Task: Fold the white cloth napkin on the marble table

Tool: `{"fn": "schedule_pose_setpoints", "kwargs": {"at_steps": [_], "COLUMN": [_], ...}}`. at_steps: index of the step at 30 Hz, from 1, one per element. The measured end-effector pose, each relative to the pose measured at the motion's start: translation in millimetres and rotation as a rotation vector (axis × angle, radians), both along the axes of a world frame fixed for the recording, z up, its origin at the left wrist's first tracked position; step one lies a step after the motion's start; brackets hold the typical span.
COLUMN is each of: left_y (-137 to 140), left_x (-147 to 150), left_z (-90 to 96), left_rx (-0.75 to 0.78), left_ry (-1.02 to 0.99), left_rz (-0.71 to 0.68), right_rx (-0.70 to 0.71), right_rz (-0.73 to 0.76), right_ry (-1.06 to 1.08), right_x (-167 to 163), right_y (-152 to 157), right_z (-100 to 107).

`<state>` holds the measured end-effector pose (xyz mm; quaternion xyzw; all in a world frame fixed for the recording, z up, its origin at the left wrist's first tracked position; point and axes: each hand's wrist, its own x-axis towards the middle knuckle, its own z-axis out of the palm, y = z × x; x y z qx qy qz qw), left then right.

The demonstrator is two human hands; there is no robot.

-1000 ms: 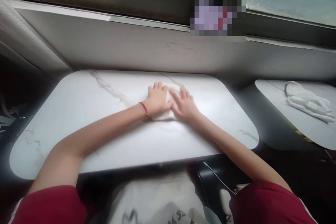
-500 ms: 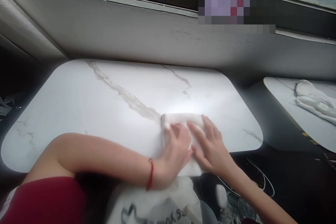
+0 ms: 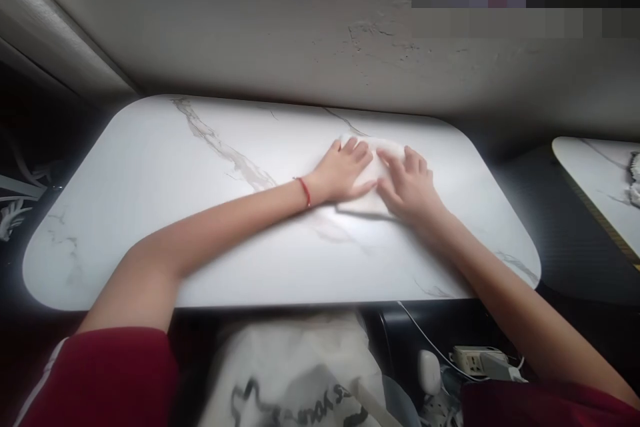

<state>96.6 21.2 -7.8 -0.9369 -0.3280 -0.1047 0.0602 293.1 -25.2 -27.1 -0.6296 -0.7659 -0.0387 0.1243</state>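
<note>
A folded white cloth (image 3: 369,203) lies on the white marble-patterned tabletop (image 3: 240,247), right of its middle and towards the far edge. Spread over the cloth's left part is my left hand (image 3: 345,170), palm down, with a red string bracelet (image 3: 304,191) at the wrist. My right hand (image 3: 407,183) rests on the right part, its fingers apart and slightly bent. The two thumbs point towards each other across a narrow gap where cloth shows. Both hands cover much of the cloth, and neither grips it.
Behind the tabletop rises a grey wall (image 3: 240,40). A second white tabletop (image 3: 600,170) stands at the right. Below the near edge are a white bag with dark lettering (image 3: 295,373), a power strip (image 3: 477,359) and a white cable (image 3: 433,340).
Both hands and the cloth have moved away from me, from the table's near edge towards its far side. My left fingers, bent before, now lie flatter. The camera view has shifted too.
</note>
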Motion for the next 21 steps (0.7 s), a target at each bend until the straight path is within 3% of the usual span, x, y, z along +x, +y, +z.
{"fn": "schedule_pose_setpoints", "kwargs": {"at_steps": [3,8,15,21], "left_y": [36,69,94,95], "left_x": [3,24,68,72], "left_z": [-8.7,-13.1,-11.7,-11.3], "left_rx": [-0.014,-0.031,-0.065,-0.055], "left_ry": [-0.073,-0.134,-0.135,-0.142], "left_rz": [0.03,0.082,0.082,0.075], "right_rx": [0.036,0.029,0.003,-0.011], "right_rz": [0.002,0.002,-0.045,-0.046], "right_ry": [0.016,0.037,0.028,-0.021], "right_x": [4,21,63,71], "right_y": [37,79,96,100], "right_z": [-5,-5,-4,-6]}}
